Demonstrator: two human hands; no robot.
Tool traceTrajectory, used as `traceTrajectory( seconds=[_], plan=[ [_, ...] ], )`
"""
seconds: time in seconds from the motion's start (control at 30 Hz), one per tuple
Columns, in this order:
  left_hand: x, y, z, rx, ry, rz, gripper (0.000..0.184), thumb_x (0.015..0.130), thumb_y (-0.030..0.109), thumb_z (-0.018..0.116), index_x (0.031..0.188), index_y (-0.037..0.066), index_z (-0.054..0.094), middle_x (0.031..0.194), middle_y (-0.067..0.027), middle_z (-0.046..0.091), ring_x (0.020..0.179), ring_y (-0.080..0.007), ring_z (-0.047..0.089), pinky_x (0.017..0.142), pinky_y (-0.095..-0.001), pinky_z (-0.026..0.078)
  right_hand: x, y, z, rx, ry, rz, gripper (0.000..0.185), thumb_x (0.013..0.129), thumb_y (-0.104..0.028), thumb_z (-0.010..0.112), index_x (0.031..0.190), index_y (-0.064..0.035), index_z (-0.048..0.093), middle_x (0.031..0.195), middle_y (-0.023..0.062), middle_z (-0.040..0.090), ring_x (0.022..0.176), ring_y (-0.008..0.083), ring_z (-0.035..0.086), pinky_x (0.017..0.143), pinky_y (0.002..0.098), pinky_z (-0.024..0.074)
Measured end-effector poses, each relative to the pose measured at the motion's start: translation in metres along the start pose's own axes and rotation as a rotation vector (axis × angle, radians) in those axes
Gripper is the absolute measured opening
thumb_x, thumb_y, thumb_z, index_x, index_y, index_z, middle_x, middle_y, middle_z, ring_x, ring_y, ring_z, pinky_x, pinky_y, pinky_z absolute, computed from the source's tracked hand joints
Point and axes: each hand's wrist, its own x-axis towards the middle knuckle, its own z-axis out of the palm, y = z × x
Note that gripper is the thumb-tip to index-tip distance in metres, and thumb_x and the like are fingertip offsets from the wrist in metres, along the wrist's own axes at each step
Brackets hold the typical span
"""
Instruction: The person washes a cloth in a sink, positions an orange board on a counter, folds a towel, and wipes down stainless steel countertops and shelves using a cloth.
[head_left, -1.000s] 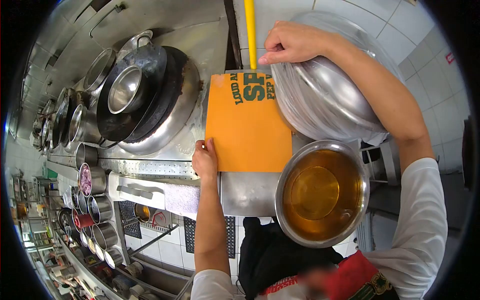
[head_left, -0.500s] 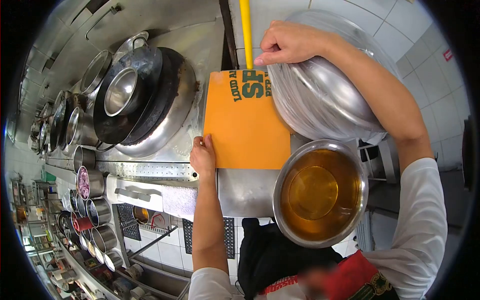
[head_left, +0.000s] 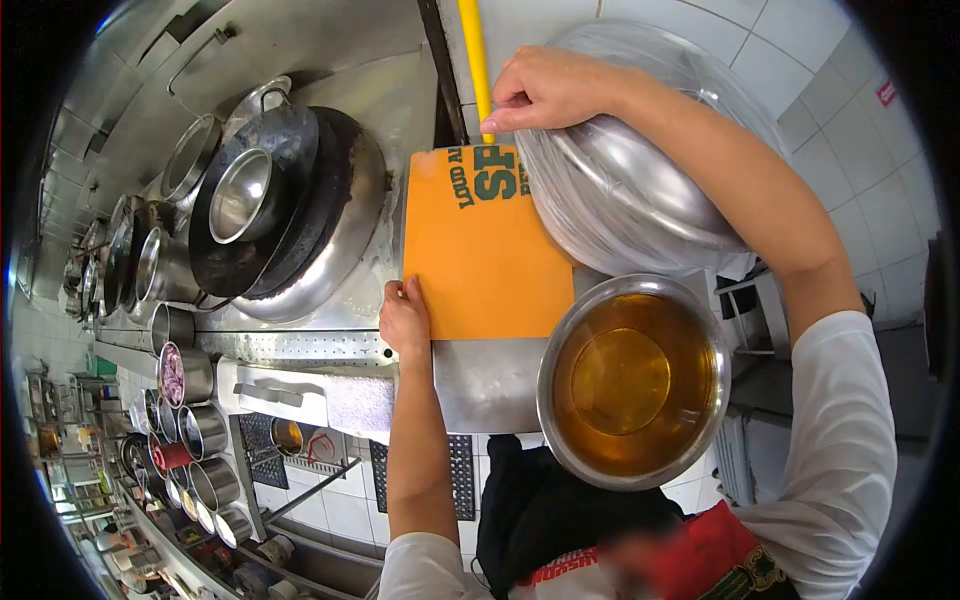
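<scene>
An orange board (head_left: 487,260) with dark green lettering lies on the steel counter. At its left edge is my left hand (head_left: 404,318), fingers closed round that edge. My right hand (head_left: 545,90) is above the far right corner, over the rim of a large steel bowl (head_left: 650,180) wrapped in clear plastic. Its fingers are curled, and what they hold, if anything, is hidden. Just behind the fingertips stands a yellow handle (head_left: 473,50). Near the board's right front corner sits a steel bowl (head_left: 634,382) of amber liquid.
Black woks (head_left: 312,210) and a small steel bowl (head_left: 241,195) stand on the stove at the left. Nearer are several metal pots (head_left: 186,374), one with chopped purple pieces, beside a folded white cloth (head_left: 360,403). A white tiled wall (head_left: 700,40) rises behind.
The view has shifted slightly, so the board, bowls and right hand appear a little further left. Both hands keep nearly the same places and poses.
</scene>
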Motion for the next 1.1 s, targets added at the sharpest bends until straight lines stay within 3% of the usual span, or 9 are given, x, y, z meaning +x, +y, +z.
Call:
traceTrajectory(
  seconds=[0.1,0.17,0.23,0.3,0.37,0.47,0.7,0.87,1.1],
  plan=[
    [0.001,-0.006,0.002,0.022,0.023,0.063,0.04,0.092,0.046,0.054,0.093,0.007,0.063,0.083,-0.0197,0.069,0.081,-0.041,0.065,0.071,-0.0497,0.05,-0.02,-0.017,-0.013,-0.042,0.412,-0.328,0.035,0.088,-0.033,0.064,0.071,-0.0025,0.059,0.07,0.0105,0.056,0.063,0.0269,0.052,0.062,0.0374,0.0429],
    [0.007,-0.011,0.0,0.033,-0.022,0.116,0.037,0.092,0.043,0.055,0.093,0.007,0.062,0.083,-0.0194,0.069,0.08,-0.0403,0.066,0.069,-0.0497,0.051,-0.07,-0.05,-0.04,-0.115,0.279,-0.147,0.025,0.088,-0.029,0.063,0.087,-0.0039,0.063,0.085,0.0096,0.061,0.078,0.0291,0.058,0.075,0.0389,0.0452],
    [0.009,-0.019,-0.002,0.028,-0.078,0.143,0.037,0.091,0.042,0.055,0.092,0.006,0.062,0.082,-0.0199,0.068,0.08,-0.0403,0.066,0.069,-0.0498,0.051,-0.139,-0.091,-0.044,-0.2,0.328,-0.036,0.021,0.087,-0.025,0.063,0.081,-0.0051,0.062,0.078,0.0077,0.061,0.072,0.0247,0.06,0.064,0.0361,0.0457],
    [0.016,-0.024,0.0,0.0,-0.123,0.151,0.04,0.092,0.043,0.054,0.09,0.004,0.063,0.082,-0.0212,0.068,0.08,-0.041,0.066,0.07,-0.0499,0.051,-0.21,-0.139,-0.037,0.196,0.32,0.26,0.012,0.084,-0.015,0.065,0.084,-0.0033,0.065,0.08,0.01,0.063,0.075,0.0229,0.061,0.067,0.0339,0.047],
    [0.015,-0.02,0.004,0.027,-0.118,0.114,0.045,0.092,0.046,0.052,0.089,0.003,0.063,0.082,-0.0222,0.068,0.081,-0.0419,0.065,0.071,-0.0505,0.051,-0.248,-0.163,-0.017,0.108,0.425,0.49,0.011,0.083,-0.012,0.064,0.089,-0.0027,0.067,0.081,0.0114,0.063,0.077,0.023,0.061,0.07,0.0326,0.0474],
    [0.013,-0.026,0.004,0.084,-0.109,0.088,0.05,0.092,0.05,0.049,0.088,0.002,0.063,0.083,-0.0236,0.067,0.082,-0.0433,0.065,0.072,-0.0517,0.05,-0.25,-0.146,-0.024,0.025,0.611,0.507,0.013,0.085,-0.012,0.065,0.092,-0.002,0.067,0.085,0.0118,0.064,0.081,0.0243,0.062,0.074,0.0332,0.0481],
    [0.016,-0.02,0.005,0.061,-0.123,0.078,0.057,0.093,0.053,0.048,0.083,0.0,0.065,0.087,-0.0257,0.067,0.085,-0.0442,0.064,0.074,-0.0514,0.049,-0.087,-0.046,-0.038,-0.122,0.439,0.096,0.022,0.091,-0.025,0.06,0.097,-0.0052,0.068,0.108,0.0091,0.067,0.103,0.0274,0.062,0.09,0.0391,0.0478],
    [0.02,-0.023,0.012,0.07,-0.087,0.099,0.055,0.093,0.053,0.049,0.081,0.001,0.064,0.082,-0.0248,0.067,0.08,-0.0445,0.064,0.072,-0.0515,0.049,-0.016,0.013,-0.022,0.022,0.031,0.219,0.036,0.089,-0.039,0.061,0.088,-0.0037,0.068,0.082,0.0103,0.067,0.075,0.0268,0.061,0.069,0.0389,0.0471],
    [0.016,-0.018,0.005,0.06,-0.083,0.055,0.055,0.093,0.053,0.049,0.08,0.001,0.063,0.08,-0.0249,0.066,0.079,-0.045,0.064,0.071,-0.0522,0.05,0.013,0.036,0.004,0.048,-0.02,0.077,0.05,0.089,-0.044,0.06,0.062,-0.0025,0.051,0.052,0.0078,0.043,0.05,0.0219,0.039,0.051,0.0385,0.0336]
  ],
)
